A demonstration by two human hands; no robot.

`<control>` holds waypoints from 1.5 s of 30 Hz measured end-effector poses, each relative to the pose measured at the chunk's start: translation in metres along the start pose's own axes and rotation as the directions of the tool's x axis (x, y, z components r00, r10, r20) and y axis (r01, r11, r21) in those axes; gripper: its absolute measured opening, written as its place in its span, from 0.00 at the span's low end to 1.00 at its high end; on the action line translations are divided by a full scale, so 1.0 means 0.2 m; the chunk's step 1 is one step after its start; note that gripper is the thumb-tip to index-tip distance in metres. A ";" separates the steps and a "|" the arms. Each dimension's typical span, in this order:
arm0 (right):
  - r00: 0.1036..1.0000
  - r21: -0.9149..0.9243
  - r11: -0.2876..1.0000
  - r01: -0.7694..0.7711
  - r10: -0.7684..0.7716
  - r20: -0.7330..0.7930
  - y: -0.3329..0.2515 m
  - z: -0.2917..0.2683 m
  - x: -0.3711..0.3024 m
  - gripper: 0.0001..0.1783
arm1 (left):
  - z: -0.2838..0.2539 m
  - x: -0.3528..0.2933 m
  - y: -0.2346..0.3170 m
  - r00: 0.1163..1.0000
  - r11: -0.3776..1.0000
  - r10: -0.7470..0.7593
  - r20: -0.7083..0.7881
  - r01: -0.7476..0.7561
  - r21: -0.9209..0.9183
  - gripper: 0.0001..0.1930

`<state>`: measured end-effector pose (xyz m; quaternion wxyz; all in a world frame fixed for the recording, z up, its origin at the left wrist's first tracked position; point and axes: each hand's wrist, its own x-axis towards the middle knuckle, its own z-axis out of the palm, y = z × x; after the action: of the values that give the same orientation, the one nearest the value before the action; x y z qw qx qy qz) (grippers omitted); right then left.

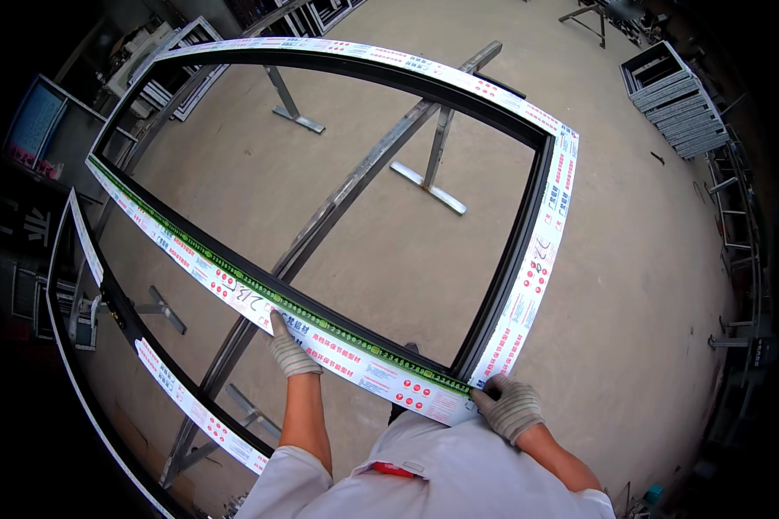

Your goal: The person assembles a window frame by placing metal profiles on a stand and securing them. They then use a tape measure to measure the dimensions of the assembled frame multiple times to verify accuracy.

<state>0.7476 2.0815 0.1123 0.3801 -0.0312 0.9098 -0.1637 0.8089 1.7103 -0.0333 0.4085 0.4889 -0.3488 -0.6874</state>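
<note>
A large window frame (381, 368) with black inner edges, wrapped in printed white protective film, lies flat in front of me. A green tape measure (320, 323) is stretched along its near side up to the right corner. My left hand (291, 348), in a pale knit glove, grips the near rail partway along; some of its fingers are hidden. At the near right corner my right hand (509, 408), gloved too, has its thumb and fingers closed at the end of the tape. Handwritten dark marks show on the film of the near and right rails.
Under the frame run metal support beams (355, 190) on stands with flat feet (428, 188). A second film-wrapped frame (190, 406) leans at the left. Small metal frames (679, 108) are stacked at the far right, beyond the concrete floor (632, 259). More frames stand at the far left.
</note>
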 end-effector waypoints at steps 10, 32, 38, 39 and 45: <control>0.997 0.013 1.000 0.004 -0.003 -0.076 0.08 0.13 0.05 0.23 | -0.06 0.04 -0.07 0.999 1.000 -0.023 -0.045 0.023 0.011 0.21; 0.926 0.046 0.975 0.216 -0.190 -0.327 0.23 0.33 0.23 0.15 | -0.29 0.35 -0.32 0.954 0.881 0.212 0.213 -0.281 0.381 0.31; 0.920 0.033 0.990 0.136 -0.114 -0.374 0.30 0.33 0.17 0.19 | -0.30 0.31 0.03 0.953 0.844 0.149 0.265 -0.263 0.468 0.29; 0.916 0.005 0.990 0.140 -0.128 -0.381 0.29 0.33 0.17 0.17 | -0.31 0.32 0.11 0.954 0.779 0.191 0.233 -0.291 0.556 0.28; 0.921 0.085 0.980 0.181 -0.138 -0.364 0.21 0.34 0.14 0.13 | -0.27 0.56 0.38 0.786 0.331 0.561 0.258 -0.499 0.801 0.29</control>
<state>0.7781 2.0979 0.0350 0.1953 -0.0527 0.9468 -0.2502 0.8558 1.5724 -0.0254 0.3340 0.5028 -0.7587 -0.2449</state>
